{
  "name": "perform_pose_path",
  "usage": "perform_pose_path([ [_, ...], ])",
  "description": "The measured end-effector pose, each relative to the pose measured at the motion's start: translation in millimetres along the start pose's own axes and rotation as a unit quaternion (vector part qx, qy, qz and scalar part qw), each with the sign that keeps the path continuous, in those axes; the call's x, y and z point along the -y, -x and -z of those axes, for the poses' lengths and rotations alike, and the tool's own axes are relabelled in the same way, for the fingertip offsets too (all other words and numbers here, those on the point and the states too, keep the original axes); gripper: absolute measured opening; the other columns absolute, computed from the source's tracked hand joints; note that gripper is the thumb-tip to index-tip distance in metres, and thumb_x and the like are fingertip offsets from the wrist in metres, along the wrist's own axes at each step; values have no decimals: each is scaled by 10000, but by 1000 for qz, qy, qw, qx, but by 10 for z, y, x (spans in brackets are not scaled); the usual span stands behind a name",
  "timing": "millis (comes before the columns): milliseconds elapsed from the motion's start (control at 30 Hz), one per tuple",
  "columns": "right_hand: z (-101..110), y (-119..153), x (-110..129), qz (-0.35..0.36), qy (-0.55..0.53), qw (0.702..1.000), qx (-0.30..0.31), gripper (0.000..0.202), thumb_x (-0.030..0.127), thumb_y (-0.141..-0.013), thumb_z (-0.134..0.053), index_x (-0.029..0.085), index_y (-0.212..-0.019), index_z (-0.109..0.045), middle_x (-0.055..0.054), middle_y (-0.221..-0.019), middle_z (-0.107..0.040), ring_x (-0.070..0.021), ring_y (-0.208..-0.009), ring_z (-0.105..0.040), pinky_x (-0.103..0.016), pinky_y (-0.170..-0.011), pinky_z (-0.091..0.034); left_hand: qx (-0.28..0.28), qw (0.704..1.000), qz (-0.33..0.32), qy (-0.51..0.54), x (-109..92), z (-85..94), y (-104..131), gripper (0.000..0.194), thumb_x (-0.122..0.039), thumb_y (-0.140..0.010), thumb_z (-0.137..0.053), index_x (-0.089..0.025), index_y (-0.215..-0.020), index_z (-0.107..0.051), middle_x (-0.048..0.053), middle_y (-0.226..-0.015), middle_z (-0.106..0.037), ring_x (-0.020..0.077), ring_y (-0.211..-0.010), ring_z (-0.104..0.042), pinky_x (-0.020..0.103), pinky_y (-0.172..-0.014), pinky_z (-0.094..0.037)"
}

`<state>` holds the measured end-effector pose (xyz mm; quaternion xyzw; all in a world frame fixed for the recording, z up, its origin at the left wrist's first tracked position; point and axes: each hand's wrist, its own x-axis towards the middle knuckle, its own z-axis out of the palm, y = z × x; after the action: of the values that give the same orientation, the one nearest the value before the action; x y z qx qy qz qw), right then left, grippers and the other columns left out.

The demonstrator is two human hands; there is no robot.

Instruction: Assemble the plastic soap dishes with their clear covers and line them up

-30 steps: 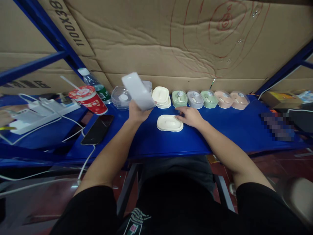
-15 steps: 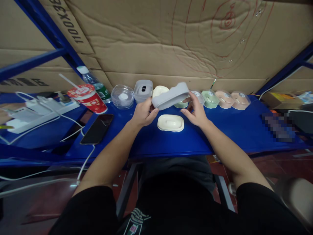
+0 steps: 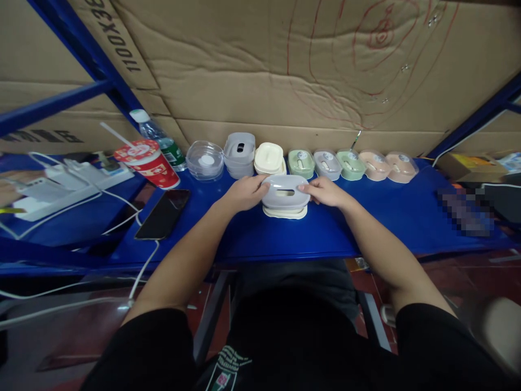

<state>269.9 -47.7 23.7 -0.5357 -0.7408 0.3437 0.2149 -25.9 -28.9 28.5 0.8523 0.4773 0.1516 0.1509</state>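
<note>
A grey oval cover [image 3: 285,200] with a slot in its top is held level between both hands, over a cream oval base [image 3: 285,214] on the blue table. My left hand [image 3: 248,193] grips its left end, thumb on top. At the right end, my right hand [image 3: 324,192] holds it the same way. Cream shows through the slot and along the front under the cover. Whether the cover rests on the base or hangs just above it, I cannot tell.
Behind stand clear lids [image 3: 204,161], stacked grey covers [image 3: 239,155], cream pieces [image 3: 269,158] and several finished-looking boxes, one a green box [image 3: 300,164]. To the left are a phone [image 3: 163,214], a red cup [image 3: 148,164], a bottle [image 3: 165,144] and a power strip [image 3: 77,187].
The grey cover has been turned from tilted to level and lowered over the cream base. Both hands came down slightly with it, and the right thumb now presses on its top.
</note>
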Motion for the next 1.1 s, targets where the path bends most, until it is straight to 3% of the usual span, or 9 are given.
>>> perform_pose_path([
  [100,35,2,-9,-41,33,996,76,742,888,-878,-575,202,-607,-657,-3,-468,-566,-127,-470,-503,-307,-593,-419,78,996,7,-35,-13,-40,-19,499,-465,-1079,-313,-194,-1234,-703,101,-998,-804,301,-992,-752,397,-881,-532],
  [233,33,13,27,-58,133,980,133,749,868,-914,-551,193,-620,-685,-20,-522,-623,-144,-514,-577,-314,-634,-438,118,991,4,-59,10,-121,-57,475,-472,-1076,-333,-199,-1242,-684,125,-1060,-804,322,-1048,-751,407,-895,-529],
  [367,-11,14,73,-57,192,972,122,811,864,-986,-412,188,-663,-722,-48,-594,-681,-170,-597,-646,-321,-672,-438,118,988,22,-93,29,-133,-67,498,-518,-1079,-323,-213,-1239,-683,141,-1208,-786,334,-1144,-736,419,-936,-529],
  [500,-38,4,68,-51,220,968,108,865,858,-1025,-298,193,-665,-720,-60,-634,-707,-174,-632,-649,-322,-690,-425,125,987,22,-102,39,-118,-72,526,-533,-1085,-307,-219,-1194,-714,124,-1225,-792,318,-1167,-731,402,-957,-533],
  [667,-46,-17,30,-50,247,962,106,870,878,-1013,-293,202,-675,-725,-71,-727,-752,-194,-701,-676,-323,-689,-409,117,989,26,-91,57,-149,-87,572,-544,-1085,-331,-226,-1431,-656,121,-1384,-752,322,-1254,-706,408,-997,-529],
  [767,-51,-23,20,-45,257,960,100,864,868,-1021,-292,197,-703,-735,-84,-774,-771,-206,-729,-689,-327,-684,-408,113,989,33,-91,72,-165,-92,587,-558,-1082,-344,-223,-1463,-639,121,-1336,-771,317,-1223,-718,398,-978,-528],
  [967,-58,-29,-7,-35,276,957,85,869,890,-1004,-286,197,-758,-748,-107,-845,-790,-226,-760,-699,-331,-657,-398,54,997,15,-53,124,-135,-90,528,-611,-1046,-455,-253,-1324,-727,78,-1102,-822,283,-1025,-756,357,-829,-518],
  [1033,-58,-30,-16,-30,279,956,84,877,903,-995,-277,201,-760,-746,-107,-857,-792,-233,-784,-705,-328,-655,-396,-1,999,14,-30,145,-96,-85,467,-593,-1031,-507,-253,-1211,-770,61,-981,-817,265,-924,-750,357,-779,-510],
  [1100,-56,-27,-17,-24,279,956,85,883,908,-992,-265,203,-761,-744,-106,-863,-794,-238,-799,-709,-328,-657,-397,-92,996,12,-1,185,-42,-81,390,-547,-1016,-554,-250,-1101,-791,51,-899,-801,245,-855,-732,360,-762,-514],
])
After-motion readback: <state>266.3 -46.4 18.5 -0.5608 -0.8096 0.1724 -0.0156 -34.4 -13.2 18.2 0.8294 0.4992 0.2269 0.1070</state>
